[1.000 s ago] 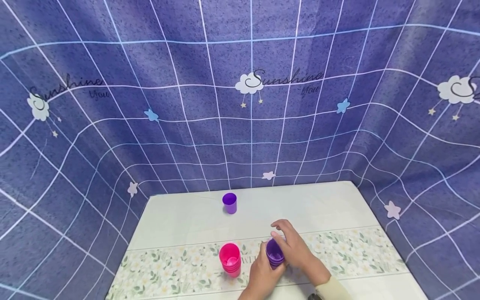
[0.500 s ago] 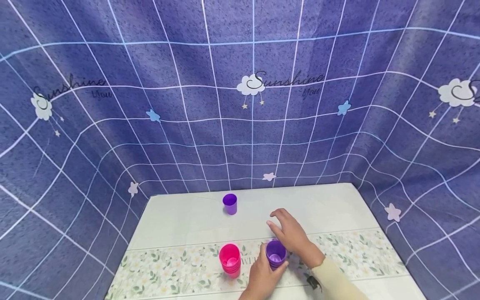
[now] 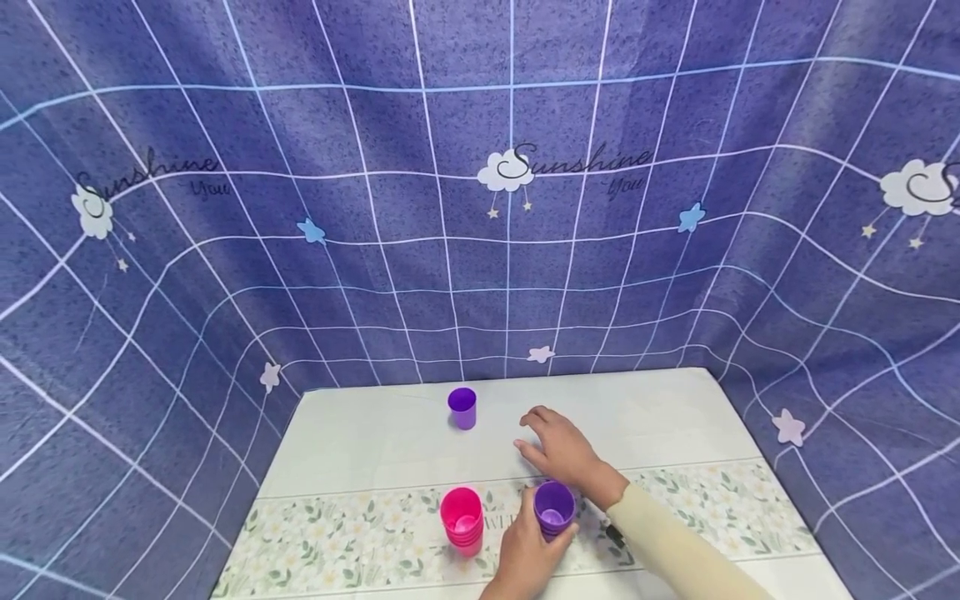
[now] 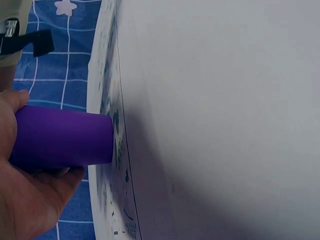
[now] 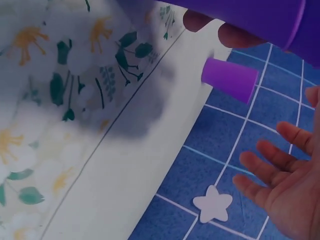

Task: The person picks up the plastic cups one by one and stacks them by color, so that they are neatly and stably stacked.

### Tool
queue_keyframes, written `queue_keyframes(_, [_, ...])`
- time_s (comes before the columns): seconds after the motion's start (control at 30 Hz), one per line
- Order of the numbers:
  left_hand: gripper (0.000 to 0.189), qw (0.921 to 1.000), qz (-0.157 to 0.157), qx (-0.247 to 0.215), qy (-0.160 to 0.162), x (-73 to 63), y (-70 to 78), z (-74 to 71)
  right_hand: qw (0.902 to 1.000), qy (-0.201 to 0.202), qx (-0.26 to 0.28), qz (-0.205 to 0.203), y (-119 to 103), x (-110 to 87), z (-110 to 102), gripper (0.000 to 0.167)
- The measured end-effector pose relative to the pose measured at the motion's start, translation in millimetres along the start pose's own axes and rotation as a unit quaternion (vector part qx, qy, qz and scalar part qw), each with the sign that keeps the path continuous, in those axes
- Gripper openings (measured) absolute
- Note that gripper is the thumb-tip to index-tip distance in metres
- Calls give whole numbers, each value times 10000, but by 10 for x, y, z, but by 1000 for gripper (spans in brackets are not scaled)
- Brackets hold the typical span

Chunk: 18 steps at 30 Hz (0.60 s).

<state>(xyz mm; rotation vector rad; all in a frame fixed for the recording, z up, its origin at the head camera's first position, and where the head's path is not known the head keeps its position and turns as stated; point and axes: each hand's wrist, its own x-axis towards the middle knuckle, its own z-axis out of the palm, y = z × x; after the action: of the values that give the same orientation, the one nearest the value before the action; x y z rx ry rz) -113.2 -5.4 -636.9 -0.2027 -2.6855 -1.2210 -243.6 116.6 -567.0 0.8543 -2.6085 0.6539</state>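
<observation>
My left hand (image 3: 523, 548) grips a stack of nested purple cups (image 3: 555, 510), fingers round its left side and thumb at the near side. In the left wrist view the purple stack (image 4: 65, 137) lies between thumb and fingers. My right hand (image 3: 564, 450) hovers over the table beyond that stack, fingers spread and loosely bent, holding nothing. A single purple cup (image 3: 463, 408) stands upright farther back, left of the right hand and apart from it. In the right wrist view this lone cup (image 5: 230, 80) appears beyond my open fingers (image 5: 270, 172).
A stack of pink cups (image 3: 462, 521) stands left of my left hand. The white table (image 3: 360, 442) has a flowered band across its front part. A blue gridded curtain (image 3: 420, 275) closes off its back and sides.
My right hand has come away from the purple stack and moved back and left, towards the table's far side. The left hand keeps holding the stack in nearly the same place.
</observation>
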Motion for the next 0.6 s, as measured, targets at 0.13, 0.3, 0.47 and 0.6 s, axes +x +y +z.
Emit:
queue_keyframes(0.13, [73, 9999, 82, 68, 35, 2, 1, 2, 9989, -55, -214, -409, 8, 100, 56, 37])
queue_keyframes(0.3, [73, 9999, 63, 85, -14, 18, -6, 2, 9963, -292, -487, -647, 79, 224, 156, 43])
queue_keyframes(0.47, [72, 9999, 137, 54, -66, 12, -6, -16, 9941, -568, -532, -759, 140, 315, 231, 54])
queue_keyframes(0.6, [73, 9999, 124, 37, -79, 8, -15, -30, 9911, -703, -527, -996, 155, 400, 285, 62])
